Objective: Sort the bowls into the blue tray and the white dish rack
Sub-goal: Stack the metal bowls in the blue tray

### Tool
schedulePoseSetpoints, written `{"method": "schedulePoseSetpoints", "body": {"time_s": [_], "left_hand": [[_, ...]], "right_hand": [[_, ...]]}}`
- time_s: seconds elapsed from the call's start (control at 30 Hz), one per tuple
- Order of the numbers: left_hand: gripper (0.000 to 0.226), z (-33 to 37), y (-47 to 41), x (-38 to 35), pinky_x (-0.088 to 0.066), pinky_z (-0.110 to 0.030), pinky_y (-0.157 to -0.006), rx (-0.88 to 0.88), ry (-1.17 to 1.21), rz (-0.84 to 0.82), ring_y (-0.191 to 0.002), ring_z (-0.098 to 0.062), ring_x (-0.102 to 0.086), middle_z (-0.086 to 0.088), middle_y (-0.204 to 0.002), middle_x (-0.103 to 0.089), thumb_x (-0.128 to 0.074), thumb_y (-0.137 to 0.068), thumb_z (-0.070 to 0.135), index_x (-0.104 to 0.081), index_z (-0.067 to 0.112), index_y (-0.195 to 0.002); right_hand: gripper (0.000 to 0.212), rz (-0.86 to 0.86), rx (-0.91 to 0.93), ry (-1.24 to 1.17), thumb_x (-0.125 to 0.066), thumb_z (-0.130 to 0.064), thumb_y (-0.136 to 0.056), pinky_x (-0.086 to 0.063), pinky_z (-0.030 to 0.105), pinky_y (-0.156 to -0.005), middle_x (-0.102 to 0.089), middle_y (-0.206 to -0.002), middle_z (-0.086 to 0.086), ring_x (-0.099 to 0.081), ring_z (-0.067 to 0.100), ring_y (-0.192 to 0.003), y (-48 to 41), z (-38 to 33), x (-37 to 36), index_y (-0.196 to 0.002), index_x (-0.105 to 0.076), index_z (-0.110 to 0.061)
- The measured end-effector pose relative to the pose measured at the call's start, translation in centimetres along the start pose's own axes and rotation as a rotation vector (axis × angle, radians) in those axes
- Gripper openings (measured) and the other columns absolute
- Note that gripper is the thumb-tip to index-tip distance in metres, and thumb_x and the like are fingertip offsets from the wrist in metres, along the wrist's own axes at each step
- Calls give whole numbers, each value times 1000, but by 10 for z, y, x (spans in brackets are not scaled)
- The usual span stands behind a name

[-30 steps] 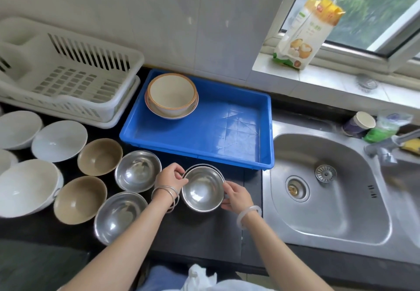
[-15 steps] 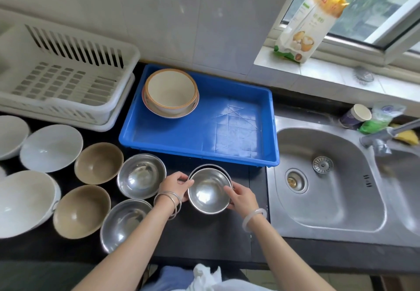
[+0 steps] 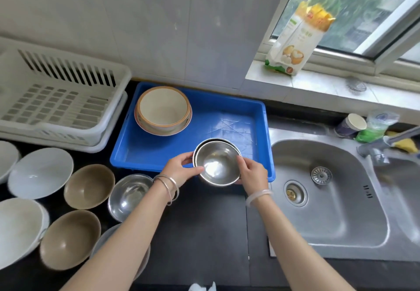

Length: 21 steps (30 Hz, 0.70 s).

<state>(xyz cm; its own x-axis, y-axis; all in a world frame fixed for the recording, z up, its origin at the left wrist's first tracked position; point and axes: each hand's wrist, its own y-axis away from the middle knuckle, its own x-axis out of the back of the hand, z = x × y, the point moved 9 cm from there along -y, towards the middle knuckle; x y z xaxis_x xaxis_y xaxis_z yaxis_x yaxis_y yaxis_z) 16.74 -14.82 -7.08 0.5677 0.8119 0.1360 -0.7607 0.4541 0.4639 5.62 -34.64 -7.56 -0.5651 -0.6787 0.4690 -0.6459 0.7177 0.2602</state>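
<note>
**Steel bowls held over the near edge of the blue tray**

A dark stone counter (image 3: pixel 204 234) runs under everything, with a stainless steel double sink (image 3: pixel 329 200) set into it on the right. At the far left sits the white slatted plastic dish rack (image 3: pixel 56 100), nothing visible inside it. Just right of it, against the tiled wall, lies the shallow blue plastic tray (image 3: pixel 227 118); in its far left corner a cream ceramic bowl with an orange rim (image 3: pixel 163 109) rests on a matching plate.

On the near left of the counter stand the unsorted bowls: three wide white bowls (image 3: pixel 41 172), one cut off by the frame edge, two tan bowls (image 3: pixel 89 186) and a shiny steel bowl (image 3: pixel 130 196), with another steel one mostly hidden under the left forearm.

Both arms reach in from the near side. The left hand (image 3: pixel 179 170), with thin silver bangles at its wrist, pinches the left rim of a small stack of polished steel bowls (image 3: pixel 217 165); a second rim shows behind the top one. The right hand (image 3: pixel 252 173), wearing a pale bracelet, grips the right rim. The stack is upright over the tray's near right wall, partly above the tray floor; whether it touches the tray I cannot tell.
</note>
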Motion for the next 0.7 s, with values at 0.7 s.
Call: {"method": "schedulePoseSetpoints", "body": {"time_s": [0.7], "left_hand": [[31, -22, -133, -49, -50, -40, -82, 269, 733, 371, -96, -25, -56, -12, -109, -59, -51, -90, 3, -54, 3, -121]], "right_hand": [[20, -184, -241, -182, -43, -26, -94, -59, 31, -60, -59, -82, -2, -62, 21, -70, -159, 12, -54, -93, -62, -20]]}}
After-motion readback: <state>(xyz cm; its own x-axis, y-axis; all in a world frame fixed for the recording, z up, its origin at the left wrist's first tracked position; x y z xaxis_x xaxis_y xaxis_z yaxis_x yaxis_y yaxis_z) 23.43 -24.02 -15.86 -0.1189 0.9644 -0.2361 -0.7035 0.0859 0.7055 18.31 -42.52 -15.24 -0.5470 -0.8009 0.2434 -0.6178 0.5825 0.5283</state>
